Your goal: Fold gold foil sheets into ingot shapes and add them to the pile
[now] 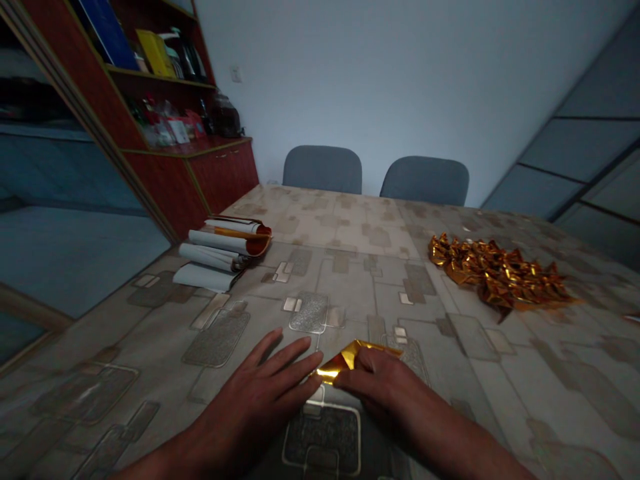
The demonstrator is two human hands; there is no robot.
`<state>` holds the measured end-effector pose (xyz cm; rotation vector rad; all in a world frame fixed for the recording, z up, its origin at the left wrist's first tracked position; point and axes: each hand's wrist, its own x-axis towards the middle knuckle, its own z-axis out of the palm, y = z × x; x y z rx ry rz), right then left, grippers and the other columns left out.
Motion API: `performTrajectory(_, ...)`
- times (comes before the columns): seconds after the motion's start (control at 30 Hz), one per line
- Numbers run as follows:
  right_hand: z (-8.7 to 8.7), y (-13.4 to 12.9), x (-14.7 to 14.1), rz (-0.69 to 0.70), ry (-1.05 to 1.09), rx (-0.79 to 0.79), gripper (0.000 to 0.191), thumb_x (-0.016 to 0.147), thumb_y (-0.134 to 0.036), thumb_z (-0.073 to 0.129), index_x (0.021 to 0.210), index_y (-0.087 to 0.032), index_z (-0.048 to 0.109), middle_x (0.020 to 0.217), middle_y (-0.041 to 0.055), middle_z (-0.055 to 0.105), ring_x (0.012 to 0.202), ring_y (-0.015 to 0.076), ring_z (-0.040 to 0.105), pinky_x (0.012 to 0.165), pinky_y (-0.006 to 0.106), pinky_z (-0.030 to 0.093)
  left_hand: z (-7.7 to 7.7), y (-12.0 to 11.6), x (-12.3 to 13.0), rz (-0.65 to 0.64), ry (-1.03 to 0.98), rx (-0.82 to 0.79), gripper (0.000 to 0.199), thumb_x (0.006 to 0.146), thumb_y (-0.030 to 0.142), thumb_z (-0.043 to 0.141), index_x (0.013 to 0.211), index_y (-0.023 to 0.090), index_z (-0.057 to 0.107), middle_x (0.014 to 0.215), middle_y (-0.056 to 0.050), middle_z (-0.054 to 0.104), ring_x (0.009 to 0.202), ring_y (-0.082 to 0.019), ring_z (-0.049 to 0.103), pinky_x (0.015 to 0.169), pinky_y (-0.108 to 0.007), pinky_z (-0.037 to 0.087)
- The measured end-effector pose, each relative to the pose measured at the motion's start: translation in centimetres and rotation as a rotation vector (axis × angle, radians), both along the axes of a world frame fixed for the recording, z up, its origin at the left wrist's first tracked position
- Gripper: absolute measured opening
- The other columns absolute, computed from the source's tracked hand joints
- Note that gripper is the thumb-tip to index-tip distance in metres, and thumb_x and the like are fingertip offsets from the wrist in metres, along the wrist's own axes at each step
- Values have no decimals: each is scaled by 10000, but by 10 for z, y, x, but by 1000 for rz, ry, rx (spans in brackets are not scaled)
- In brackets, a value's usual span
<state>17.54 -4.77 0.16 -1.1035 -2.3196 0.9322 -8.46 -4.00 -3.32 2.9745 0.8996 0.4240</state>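
Note:
A folded piece of shiny gold paper (345, 359) lies on the patterned table near its front. My right hand (383, 387) grips its right part, thumb and fingers pressed together on it. My left hand (265, 387) rests on the table with its fingers spread, the fingertips at the left end of the paper. A heap of folded gold paper shapes (500, 270) sits at the right of the table. To the left is a stack of curled sheets (215, 253), pale on the outside and gold-orange inside.
Two grey chairs (323, 169) stand behind the far edge of the table (345, 223), against a pale wall. A red-brown cabinet (220, 177) with bottles and bags is at the back left.

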Motion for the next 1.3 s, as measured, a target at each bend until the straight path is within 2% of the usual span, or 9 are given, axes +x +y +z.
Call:
performTrajectory(0.17, 4, 1, 3, -100, 92, -248, 193, 1035, -219, 519, 880, -215, 635, 878, -11, 668, 751, 133, 607, 654, 224, 460, -1, -1, 0, 8, 2, 15, 445, 927, 26, 531, 1287, 284, 579, 1457, -27, 600, 1372, -298, 491, 1166, -616, 234)
performTrajectory(0.4, 10, 2, 16, 149, -135, 53, 291, 964, -35, 512, 1050, -227, 713, 1019, 28, 671, 922, 166, 605, 769, 262, 468, 3, 0, 2, 21, -10, 52, 431, 915, 31, 528, 1255, 286, 595, 1434, -31, 615, 1351, -293, 502, 1162, -590, 254)
performTrajectory(0.53, 13, 2, 17, 156, -123, 66, 344, 936, -12, 510, 1077, -239, 726, 1009, 35, 683, 917, 174, 617, 788, 275, 492, 10, -1, 20, -14, -98, 14, 337, 953, 0, 434, 1135, 207, 628, 1181, -40, 729, 1077, -216, 646, 1161, -490, 305)
performTrajectory(0.67, 9, 1, 16, 162, -77, 53, 367, 946, -2, 494, 1100, -252, 714, 1059, 23, 684, 966, 169, 615, 844, 278, 483, 9, -2, 38, -51, -118, -13, 288, 984, 34, 401, 1055, 201, 625, 914, -20, 700, 808, -181, 633, 1050, -422, 440)
performTrajectory(0.77, 6, 0, 18, 155, -83, 59, 377, 945, 2, 489, 1109, -260, 706, 1051, 15, 688, 941, 165, 617, 824, 270, 475, 8, -1, 42, -59, -81, -38, 268, 979, 55, 429, 1090, 221, 608, 910, -18, 673, 795, -184, 616, 914, -358, 507)
performTrajectory(1.0, 14, -1, 23, 130, -110, 14, 316, 913, 13, 482, 937, -212, 702, 989, 25, 710, 869, 166, 627, 733, 260, 462, 9, 4, 30, -63, -44, -64, 346, 956, 33, 451, 1194, 236, 599, 1065, -30, 694, 926, -201, 623, 977, -423, 466)
performTrajectory(1.1, 17, 2, 29, 141, -88, -9, 343, 868, 22, 469, 881, -219, 714, 918, 17, 713, 810, 164, 632, 713, 264, 469, 5, 8, 33, -52, -47, -41, 273, 938, 78, 509, 1136, 221, 633, 1003, -35, 701, 876, -221, 624, 912, -443, 483)
performTrajectory(1.2, 12, 11, 39, -17, 46, 19, 345, 902, -30, 441, 922, -225, 725, 888, 16, 720, 800, 162, 654, 746, 283, 485, 4, 15, 42, -44, -103, -12, 130, 947, 174, 554, 990, 212, 670, 889, -34, 677, 812, -219, 611, 801, -401, 488)
performTrajectory(1.3, 2, 24, 48, -297, 134, 67, 290, 938, -108, 445, 806, -192, 689, 778, 27, 697, 732, 174, 649, 693, 288, 478, 7, 22, 51, -24, -166, -50, 181, 994, 259, 543, 871, 207, 666, 862, -23, 663, 799, -200, 599, 755, -357, 457)
